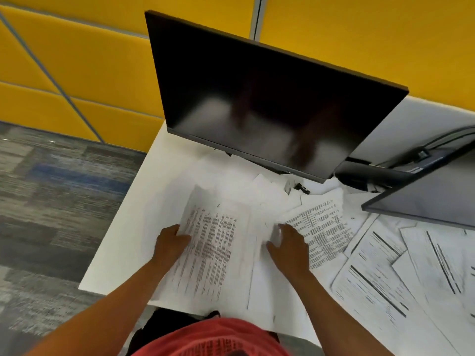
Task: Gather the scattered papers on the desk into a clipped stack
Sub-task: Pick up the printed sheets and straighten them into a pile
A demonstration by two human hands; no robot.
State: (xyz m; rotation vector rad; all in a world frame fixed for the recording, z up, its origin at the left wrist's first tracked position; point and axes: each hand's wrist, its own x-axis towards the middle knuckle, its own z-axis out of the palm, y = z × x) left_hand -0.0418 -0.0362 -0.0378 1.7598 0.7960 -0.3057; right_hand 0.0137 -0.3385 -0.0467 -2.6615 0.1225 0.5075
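**Squaring Up the First Sheets**

Along the white surface (133,227), our left hand (168,244) pinches a white printed sheet's (213,247) edge to lift it; our right hand (290,246), fingers spread, pins neighbouring scattered white papers (380,278). Farther right, a small black clip (302,188) waits.

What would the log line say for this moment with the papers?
left hand: grips printed sheets | right hand: flat on loose papers | binder clip: untouched

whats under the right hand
The right hand rests on loose white papers overlapping on the desk. What lies beneath those sheets is covered.
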